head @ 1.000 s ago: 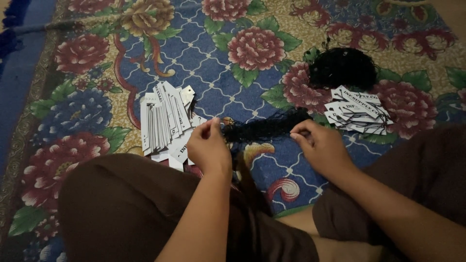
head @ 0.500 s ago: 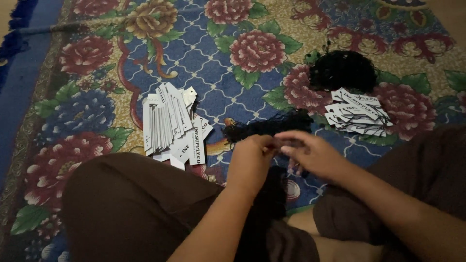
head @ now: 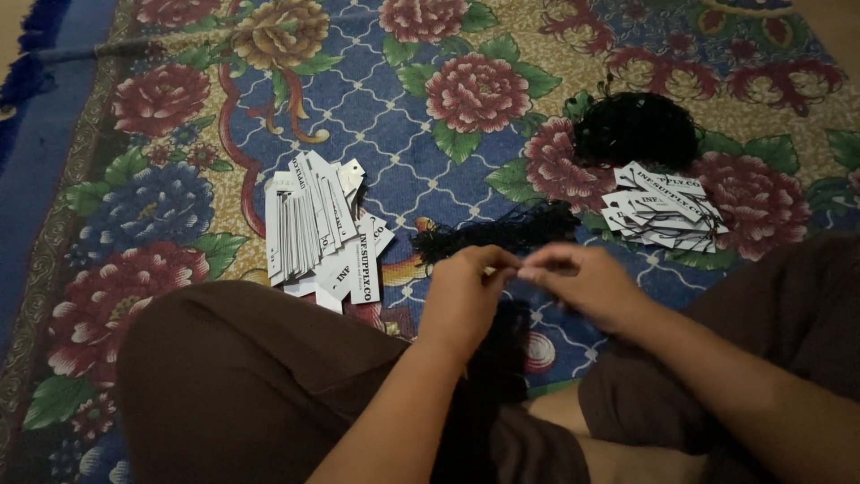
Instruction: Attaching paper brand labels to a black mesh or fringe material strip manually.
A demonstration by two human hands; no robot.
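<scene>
My left hand (head: pixel 466 296) and my right hand (head: pixel 587 285) meet fingertip to fingertip above my lap, pinching a thin black string between them. A loose bundle of black strings (head: pixel 497 233) lies on the carpet just beyond my fingers. To the left sits a fanned stack of white paper tags (head: pixel 313 231) with dark print. A second pile of white tags with strings (head: pixel 663 213) lies at the right, below a heap of black string (head: pixel 638 130). What exactly my fingers hold is blurred.
I sit cross-legged in brown trousers (head: pixel 242 385) on a floral carpet (head: pixel 430 81) with a blue border at the left. More black strands hang down between my knees (head: pixel 491 358).
My left hand left the white tag stack and moved right to meet my right hand. The two hands now pinch together over the black strings.
</scene>
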